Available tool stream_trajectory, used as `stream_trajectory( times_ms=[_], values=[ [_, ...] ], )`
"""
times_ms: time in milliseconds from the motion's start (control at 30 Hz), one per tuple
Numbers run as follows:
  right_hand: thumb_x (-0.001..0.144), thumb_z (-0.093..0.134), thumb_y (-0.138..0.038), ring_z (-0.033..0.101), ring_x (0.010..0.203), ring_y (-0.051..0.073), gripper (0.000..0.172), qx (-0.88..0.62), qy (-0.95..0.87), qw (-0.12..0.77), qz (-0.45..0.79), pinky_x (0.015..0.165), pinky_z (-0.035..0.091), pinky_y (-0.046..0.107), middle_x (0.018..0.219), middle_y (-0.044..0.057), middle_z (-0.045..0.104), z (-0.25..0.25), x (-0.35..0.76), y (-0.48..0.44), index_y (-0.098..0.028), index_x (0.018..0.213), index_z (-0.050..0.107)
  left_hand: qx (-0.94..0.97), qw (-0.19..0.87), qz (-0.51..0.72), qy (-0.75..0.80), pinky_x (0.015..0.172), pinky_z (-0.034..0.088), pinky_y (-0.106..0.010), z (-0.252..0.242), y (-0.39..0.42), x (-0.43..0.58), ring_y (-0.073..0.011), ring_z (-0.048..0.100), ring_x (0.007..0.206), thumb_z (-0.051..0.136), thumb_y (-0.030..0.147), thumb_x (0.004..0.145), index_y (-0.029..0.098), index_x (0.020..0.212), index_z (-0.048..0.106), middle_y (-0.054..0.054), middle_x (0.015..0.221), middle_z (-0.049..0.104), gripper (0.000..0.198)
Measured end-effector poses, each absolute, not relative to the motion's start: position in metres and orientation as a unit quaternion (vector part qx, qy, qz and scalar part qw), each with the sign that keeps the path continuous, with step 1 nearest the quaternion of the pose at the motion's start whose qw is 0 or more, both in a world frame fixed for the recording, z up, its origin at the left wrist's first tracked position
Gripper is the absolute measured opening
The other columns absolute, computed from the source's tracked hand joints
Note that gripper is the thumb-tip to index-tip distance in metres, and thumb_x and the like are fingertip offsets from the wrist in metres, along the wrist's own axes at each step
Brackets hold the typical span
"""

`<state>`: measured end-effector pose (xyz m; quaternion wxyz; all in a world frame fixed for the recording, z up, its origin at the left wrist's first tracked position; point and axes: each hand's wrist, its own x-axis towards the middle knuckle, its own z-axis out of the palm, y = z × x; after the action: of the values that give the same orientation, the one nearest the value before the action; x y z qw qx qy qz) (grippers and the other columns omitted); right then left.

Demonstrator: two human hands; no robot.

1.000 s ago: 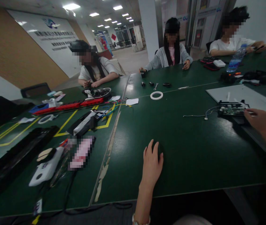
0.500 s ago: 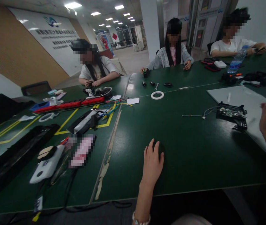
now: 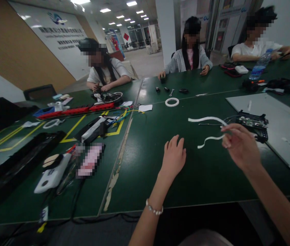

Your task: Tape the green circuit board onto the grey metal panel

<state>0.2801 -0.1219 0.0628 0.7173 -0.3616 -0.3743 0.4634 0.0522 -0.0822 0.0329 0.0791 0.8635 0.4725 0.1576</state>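
Observation:
My right hand (image 3: 242,145) is closed in a pinch above the table. From its fingers hangs a thin white tape strip (image 3: 206,119), with two curling ends pointing left; whether it is one piece or two I cannot tell. Just behind that hand lies a black part with an exposed circuit board (image 3: 254,120) and thin wires, partly covered by the fingers. Palm down over the green table (image 3: 145,164), my left hand (image 3: 173,155) has its fingers extended and holds nothing. A roll of white tape (image 3: 172,102) lies flat farther back.
A pale board (image 3: 283,126) lies at the right with small white strips on it. To the left are a phone (image 3: 90,160), a white device (image 3: 51,174) and a long black tray (image 3: 22,167). Three people sit across the table; a water bottle (image 3: 260,66) stands by the right one.
My right hand has come in from the right edge toward the middle, bringing the white tape strip into view. My left hand has shifted slightly right and away from me.

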Motion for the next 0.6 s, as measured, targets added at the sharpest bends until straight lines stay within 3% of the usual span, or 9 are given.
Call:
stream_trajectory(
  times_ms=[133,300,367,500,600],
  values=[
    [0.085,0.054,-0.029,0.049,0.055,0.006,0.013,-0.297,-0.392,0.715,0.496,0.049,0.042,0.022,0.094,0.000,0.062,0.074,0.230,-0.125,-0.027,0.092,0.064,0.869,0.062,0.149,0.467,0.107,0.034,-0.052,0.033,-0.051,0.068,-0.0294,0.042,0.131,0.043,0.018,0.091,0.015,0.127,0.048,-0.016,0.137,0.048,0.036],
    [0.084,0.057,-0.035,0.048,0.055,0.006,0.015,-0.311,-0.414,0.681,0.518,0.048,0.042,0.024,0.105,0.002,0.061,0.056,0.196,-0.120,-0.027,0.095,0.063,0.874,0.112,0.154,0.447,0.102,0.042,-0.045,0.017,-0.035,0.074,-0.0254,0.050,0.123,0.046,0.019,0.090,0.018,0.121,0.053,-0.012,0.132,0.053,0.031],
    [0.083,0.060,-0.038,0.047,0.051,0.006,0.018,-0.343,-0.429,0.637,0.541,0.045,0.039,0.023,0.097,0.002,0.063,0.040,0.187,-0.118,-0.025,0.096,0.063,0.870,0.142,0.154,0.446,0.102,0.043,-0.042,0.013,-0.034,0.072,-0.0238,0.051,0.122,0.046,0.020,0.090,0.018,0.123,0.052,-0.012,0.131,0.054,0.033],
    [0.087,0.057,-0.041,0.044,0.046,0.007,0.021,-0.392,-0.475,0.560,0.554,0.041,0.031,0.020,0.064,-0.002,0.055,0.015,0.178,-0.115,-0.023,0.095,0.064,0.862,0.162,0.185,0.443,0.106,0.041,-0.037,0.008,-0.033,0.067,-0.0215,0.048,0.125,0.042,0.020,0.093,0.015,0.129,0.048,-0.012,0.135,0.050,0.037],
    [0.087,0.058,-0.041,0.043,0.047,0.005,0.021,-0.416,-0.501,0.543,0.530,0.041,0.031,0.020,0.075,0.000,0.059,0.009,0.176,-0.113,-0.022,0.095,0.064,0.855,0.173,0.213,0.441,0.103,0.043,-0.037,0.004,-0.030,0.064,-0.0203,0.052,0.121,0.041,0.017,0.093,0.015,0.129,0.047,-0.013,0.133,0.052,0.037]
  ],
)
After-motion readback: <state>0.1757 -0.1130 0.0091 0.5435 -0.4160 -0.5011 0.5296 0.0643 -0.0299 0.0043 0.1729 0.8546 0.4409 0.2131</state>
